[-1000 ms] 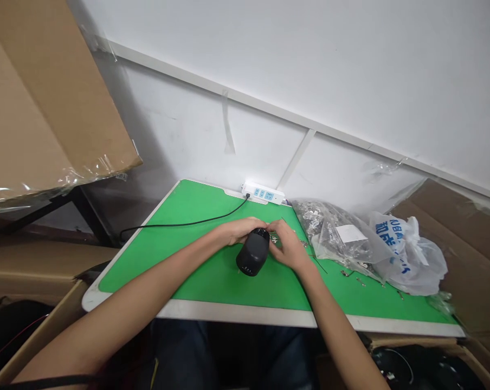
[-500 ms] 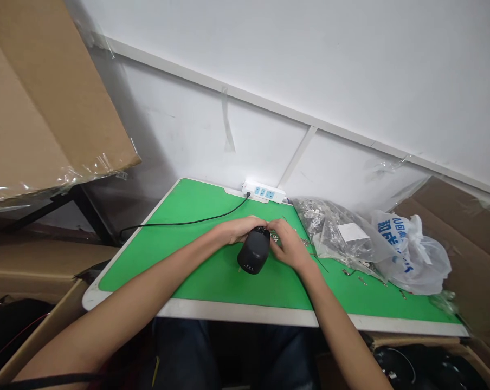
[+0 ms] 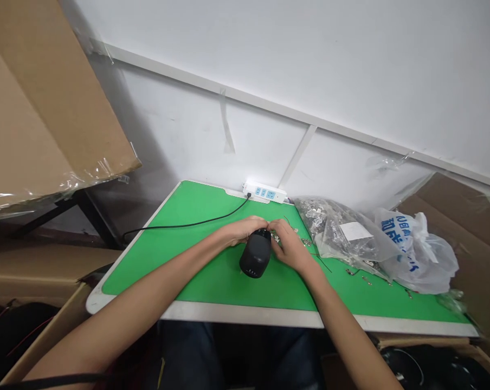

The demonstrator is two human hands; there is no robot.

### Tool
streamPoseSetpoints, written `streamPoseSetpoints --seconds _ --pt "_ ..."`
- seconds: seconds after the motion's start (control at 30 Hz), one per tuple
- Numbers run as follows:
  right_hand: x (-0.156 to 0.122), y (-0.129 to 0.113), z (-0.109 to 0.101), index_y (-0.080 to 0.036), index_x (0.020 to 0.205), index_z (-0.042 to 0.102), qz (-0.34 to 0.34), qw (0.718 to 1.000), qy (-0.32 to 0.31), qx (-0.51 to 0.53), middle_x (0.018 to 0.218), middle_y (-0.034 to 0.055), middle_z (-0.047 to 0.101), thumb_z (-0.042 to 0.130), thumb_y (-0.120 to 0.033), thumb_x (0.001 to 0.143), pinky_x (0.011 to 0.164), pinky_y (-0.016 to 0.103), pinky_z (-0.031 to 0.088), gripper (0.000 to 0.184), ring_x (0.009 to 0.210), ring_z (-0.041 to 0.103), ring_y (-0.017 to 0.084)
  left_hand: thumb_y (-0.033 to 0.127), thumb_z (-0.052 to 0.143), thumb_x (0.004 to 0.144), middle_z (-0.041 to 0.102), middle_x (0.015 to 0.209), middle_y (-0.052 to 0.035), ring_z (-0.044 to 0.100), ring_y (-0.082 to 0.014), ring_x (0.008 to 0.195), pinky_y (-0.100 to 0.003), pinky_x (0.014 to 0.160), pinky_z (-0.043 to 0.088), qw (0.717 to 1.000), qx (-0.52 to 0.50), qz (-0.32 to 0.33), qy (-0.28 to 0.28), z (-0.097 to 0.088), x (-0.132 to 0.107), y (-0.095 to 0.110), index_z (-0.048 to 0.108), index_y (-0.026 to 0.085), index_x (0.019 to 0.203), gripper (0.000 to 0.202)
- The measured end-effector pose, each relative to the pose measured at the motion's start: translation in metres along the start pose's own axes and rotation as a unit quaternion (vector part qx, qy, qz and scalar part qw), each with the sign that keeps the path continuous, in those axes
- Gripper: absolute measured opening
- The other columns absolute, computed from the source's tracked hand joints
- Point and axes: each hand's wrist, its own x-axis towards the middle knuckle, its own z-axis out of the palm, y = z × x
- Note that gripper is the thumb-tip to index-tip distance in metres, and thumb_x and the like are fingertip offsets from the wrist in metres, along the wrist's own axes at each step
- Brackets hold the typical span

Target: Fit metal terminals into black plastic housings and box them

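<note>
A black rounded housing [image 3: 255,255] with a smooth body and a row of small light marks at its near end lies tilted over the green mat. At its far end, my left hand [image 3: 245,229] curls round the left side, most of its fingers hidden. My right hand [image 3: 289,242] is bent against the right side of the same end. The fingertips of both hands meet by the dark rim, and any small part between them is too hidden to make out. Small metal pieces [image 3: 305,242] lie just right of my right hand.
A green-topped table [image 3: 147,265] has a white edge. Behind the hands stands a white power strip [image 3: 265,192] with a black cable [image 3: 188,224] plugged in. To the right lie a clear bag of metal parts [image 3: 338,227] and a white plastic bag [image 3: 419,254]. A cardboard box [image 3: 53,103] overhangs the left.
Both hands stay at the far end of the black housing with hardly any movement. The whole view has shifted slightly, so the housing and table appear a little lower and farther right.
</note>
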Motion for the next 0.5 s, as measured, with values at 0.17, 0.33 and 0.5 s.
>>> streamPoseSetpoints --seconds 0.17,0.33,0.5 --pt "-0.0001 0.0017 0.0017 -0.025 0.121 0.051 -0.007 1.0 -0.002 0.005 0.111 0.0116 0.062 0.046 -0.012 0.1 0.088 0.047 0.057 0.026 0.104 0.06 0.029 0.035 0.065 0.078 0.042 0.061 0.0063 0.037 -0.0107 0.051 -0.025 0.048 0.025 1.0 0.002 0.005 0.004 0.0002 0.0005 -0.0003 0.047 0.021 0.073 0.023" --pt "-0.0003 0.0027 0.0033 -0.025 0.124 0.052 -0.012 1.0 -0.004 0.01 0.112 0.012 0.062 0.044 -0.012 0.101 0.088 0.047 0.057 0.028 0.105 0.061 0.028 0.034 0.065 0.077 0.042 0.06 0.0064 0.037 -0.0108 0.05 -0.025 0.048 0.025 1.0 -0.007 0.009 0.005 -0.0008 0.0023 -0.0027 0.048 0.021 0.073 0.022" --pt "-0.0006 0.0038 0.0047 -0.024 0.124 0.054 -0.017 1.0 -0.001 -0.005 0.111 0.0122 0.063 0.044 -0.012 0.102 0.088 0.046 0.057 0.028 0.104 0.061 0.028 0.034 0.068 0.076 0.043 0.06 0.0066 0.039 -0.0104 0.05 -0.025 0.048 0.027 1.0 -0.016 0.004 0.001 -0.0013 0.0001 -0.0013 0.05 0.021 0.072 0.022"
